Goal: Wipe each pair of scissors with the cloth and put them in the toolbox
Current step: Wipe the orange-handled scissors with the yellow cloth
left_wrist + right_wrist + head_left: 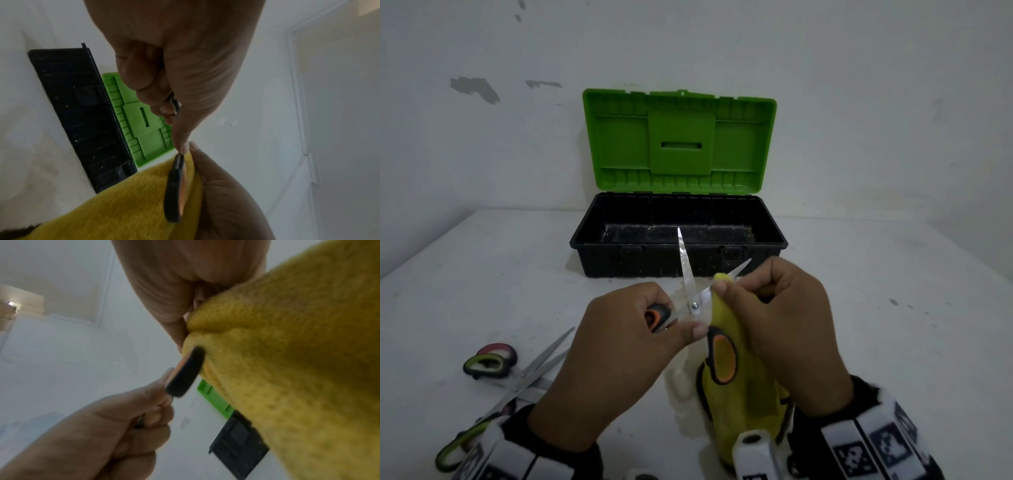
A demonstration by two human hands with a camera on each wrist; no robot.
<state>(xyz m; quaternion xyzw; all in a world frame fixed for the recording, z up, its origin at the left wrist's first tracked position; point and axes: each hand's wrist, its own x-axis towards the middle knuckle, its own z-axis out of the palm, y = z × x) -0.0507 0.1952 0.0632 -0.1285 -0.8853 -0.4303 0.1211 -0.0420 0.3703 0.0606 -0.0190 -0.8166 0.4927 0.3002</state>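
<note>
My left hand (667, 322) grips one handle of the black-and-orange scissors (693, 301), whose blades stand spread apart in front of the toolbox. My right hand (726, 287) pinches the yellow cloth (750, 394) around the right blade. The other handle loop (720, 358) hangs against the cloth, which drapes down under my right palm. In the left wrist view the black handle (174, 186) lies on the yellow cloth (123, 203). The toolbox (678, 253), black with an upright green lid (681, 140), stands open behind, and its inside looks bare.
Further scissors (517, 377) with green and pink handles lie on the white table at the lower left, partly under my left wrist. A white wall rises close behind the toolbox. White table surface extends to the right (893, 325).
</note>
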